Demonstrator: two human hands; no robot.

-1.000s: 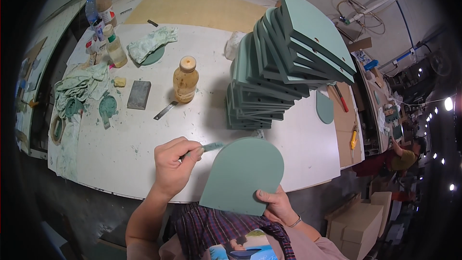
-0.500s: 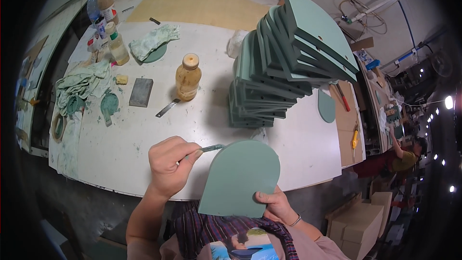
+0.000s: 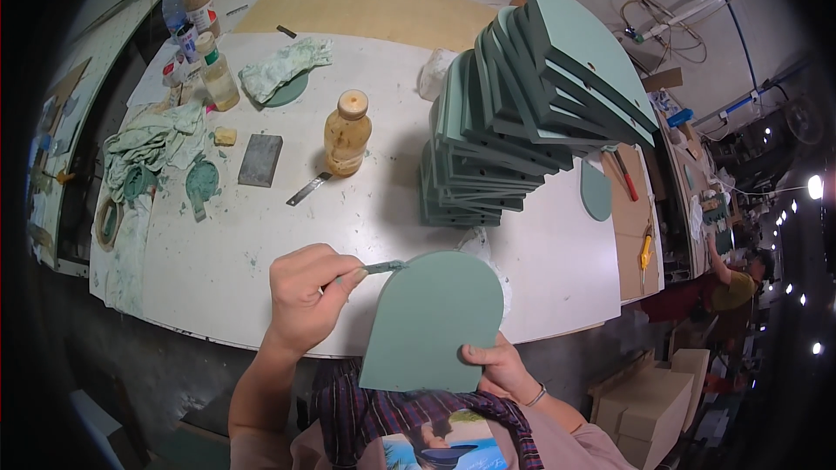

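My left hand [image 3: 306,294] grips a small putty knife [image 3: 381,268], whose blade tip touches the curved upper left edge of a green arch-shaped panel [image 3: 434,318]. My right hand [image 3: 498,365] holds that panel by its lower right edge, tilted over the near edge of the white table [image 3: 261,235]. A leaning stack of matching green arch-shaped panels [image 3: 522,113] stands on the table just beyond the held one.
On the table are an amber bottle [image 3: 347,133], a grey sanding block [image 3: 260,159], a second putty knife [image 3: 309,189], paint-stained rags [image 3: 152,144], several bottles [image 3: 196,17] at the far left, and a loose green arched piece [image 3: 596,191]. Another person [image 3: 736,283] works at the right.
The held panel has turned slightly in my right hand, and the putty knife tip has shifted a little along its curved edge. Nothing else has moved.
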